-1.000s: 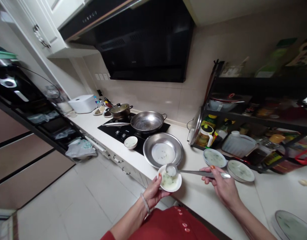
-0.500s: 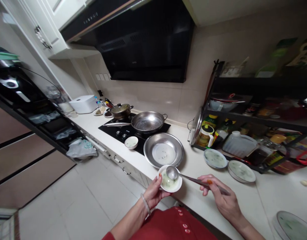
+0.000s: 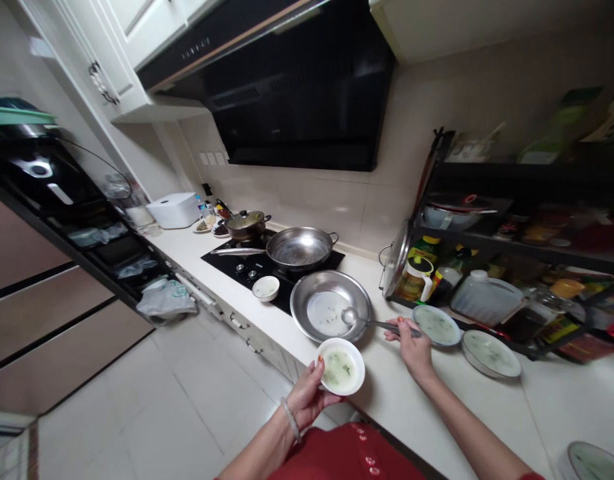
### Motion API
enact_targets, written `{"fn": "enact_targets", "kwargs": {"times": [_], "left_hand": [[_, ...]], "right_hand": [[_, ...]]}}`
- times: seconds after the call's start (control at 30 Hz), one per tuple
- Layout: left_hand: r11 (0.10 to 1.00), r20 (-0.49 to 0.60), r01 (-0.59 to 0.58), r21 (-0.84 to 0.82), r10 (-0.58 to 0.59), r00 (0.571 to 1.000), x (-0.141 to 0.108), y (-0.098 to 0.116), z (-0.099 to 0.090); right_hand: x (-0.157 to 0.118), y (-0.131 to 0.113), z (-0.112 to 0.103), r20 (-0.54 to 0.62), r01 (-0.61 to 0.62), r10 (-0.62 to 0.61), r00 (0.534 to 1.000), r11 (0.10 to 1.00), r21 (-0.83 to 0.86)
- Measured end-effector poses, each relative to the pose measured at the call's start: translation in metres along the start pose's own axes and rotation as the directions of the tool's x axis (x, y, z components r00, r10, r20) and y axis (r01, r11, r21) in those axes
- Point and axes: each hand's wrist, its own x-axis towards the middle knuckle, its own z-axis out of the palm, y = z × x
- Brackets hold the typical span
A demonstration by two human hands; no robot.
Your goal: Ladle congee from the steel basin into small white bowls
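My left hand (image 3: 309,392) grips a small white bowl (image 3: 341,368) by its rim and side, just in front of the counter edge. Pale soup with green bits fills much of it. In my right hand (image 3: 409,347) is a metal ladle (image 3: 374,323), its fingers closed round the handle. The ladle's head is over the wide steel basin (image 3: 299,312), near its right side; I cannot tell whether it touches the liquid. Shallow whitish soup with green bits lies in the basin. Another small bowl of soup (image 3: 265,288) sits left of the basin at the hob's front edge.
A steel wok (image 3: 301,248) and a lidded pot (image 3: 245,227) stand on the black hob (image 3: 227,262). To the right are two soup bowls (image 3: 437,325) by a black rack (image 3: 517,243) of bottles, and another bowl (image 3: 594,461) at the lower right corner.
My right hand has moved the ladle up and away from over the held bowl to over the basin. The bowl in my left hand is now uncovered and slightly lower in view.
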Motion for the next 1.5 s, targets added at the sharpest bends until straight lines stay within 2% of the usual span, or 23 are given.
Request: {"fn": "enact_targets", "kwargs": {"times": [0.13,0.27,0.4,0.67,0.83,1.2,1.5], "left_hand": [[1.0,-0.009,0.01,0.003,-0.01,1.0,0.0,0.0,-0.001],[1.0,-0.002,0.002,-0.019,-0.002,1.0,-0.003,0.001,0.0],[0.999,-0.013,0.004,-0.037,-0.004,1.0,-0.004,0.001,0.0],[1.0,-0.014,0.007,-0.016,-0.007,1.0,-0.002,0.001,-0.001],[1.0,-0.015,0.018,-0.005,-0.018,1.0,-0.002,0.001,0.001],[0.999,0.001,0.034,0.003,-0.034,0.999,-0.003,0.0,0.002],[1.0,0.03,0.022,0.021,-0.022,0.999,-0.003,-0.001,0.0]], "right_hand": [[0.012,0.01,0.013,0.067,0.062,-0.054,0.996,0.99,-0.127],[0.018,0.018,0.021,0.105,0.113,-0.1,0.989,0.986,-0.122],[0.015,0.025,0.028,0.119,0.091,-0.079,0.99,0.991,-0.099],[0.015,0.037,0.027,-0.046,-0.052,0.053,0.998,0.999,0.015],[0.013,0.033,0.023,-0.067,-0.08,0.092,0.994,0.984,0.159],[0.007,0.024,0.015,-0.086,-0.095,0.114,0.99,0.976,0.196],[-0.002,-0.001,0.006,-0.102,-0.101,0.136,0.985,0.95,0.295]]}}
